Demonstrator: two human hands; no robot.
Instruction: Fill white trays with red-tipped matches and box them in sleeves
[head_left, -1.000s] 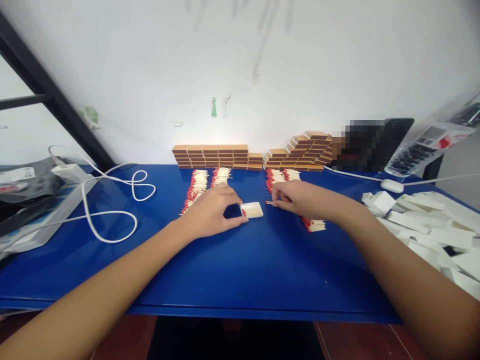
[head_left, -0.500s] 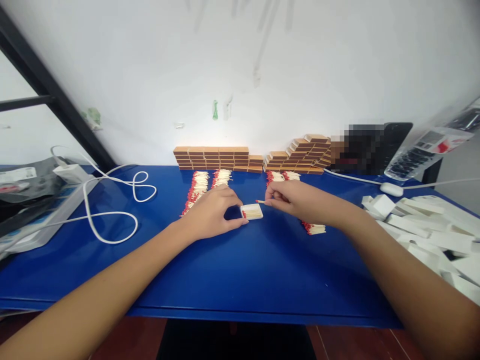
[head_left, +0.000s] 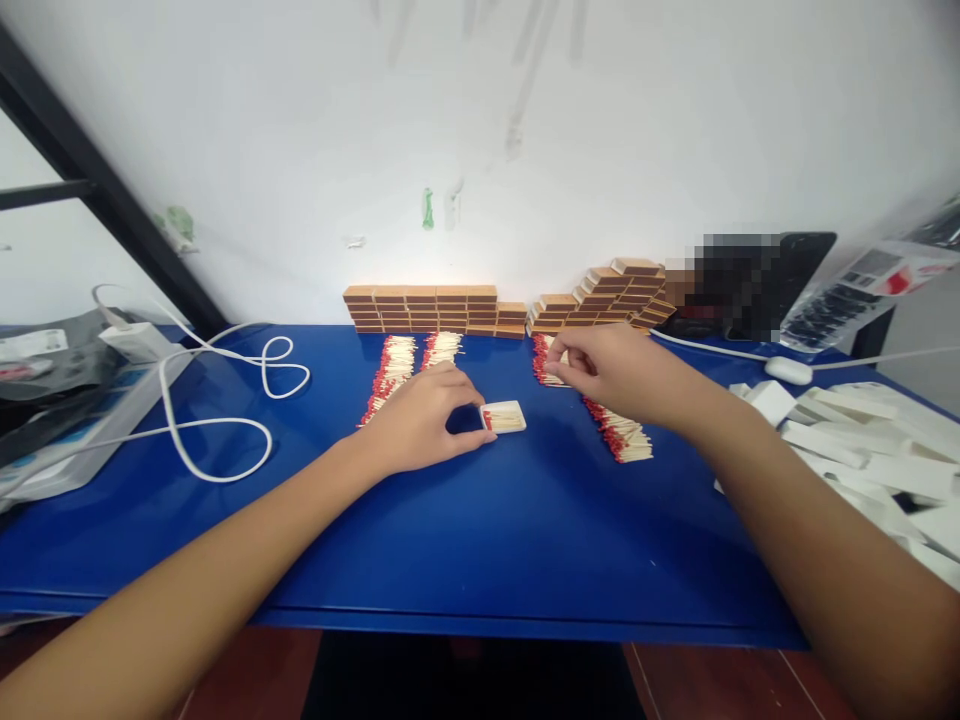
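Note:
My left hand point(head_left: 424, 415) grips a small white matchbox tray point(head_left: 523, 426) by its left end, between thumb and fingers, on the blue table. Red-headed matches point(head_left: 508, 415) lie inside the tray. My right hand point(head_left: 611, 368) is over a row of matches point(head_left: 626, 438), its curled index finger and thumb slightly apart at the row's left edge. No match shows between those fingertips. Part of this row is hidden under the hand. Two more rows of matches point(head_left: 393, 362) lie behind and left of my left hand, partly covered by it.
Brown matchboxes point(head_left: 420, 310) are stacked along the wall, with another stepped stack point(head_left: 615, 295) to their right. White empty-looking trays point(head_left: 862, 440) pile up at the right. A white cable point(head_left: 217, 478) loops at the left, beside a clear plastic box point(head_left: 97, 450).
My right hand has moved back and right from beside the tray to the row of matches. The match it held has left its fingers. My left hand stays on the tray.

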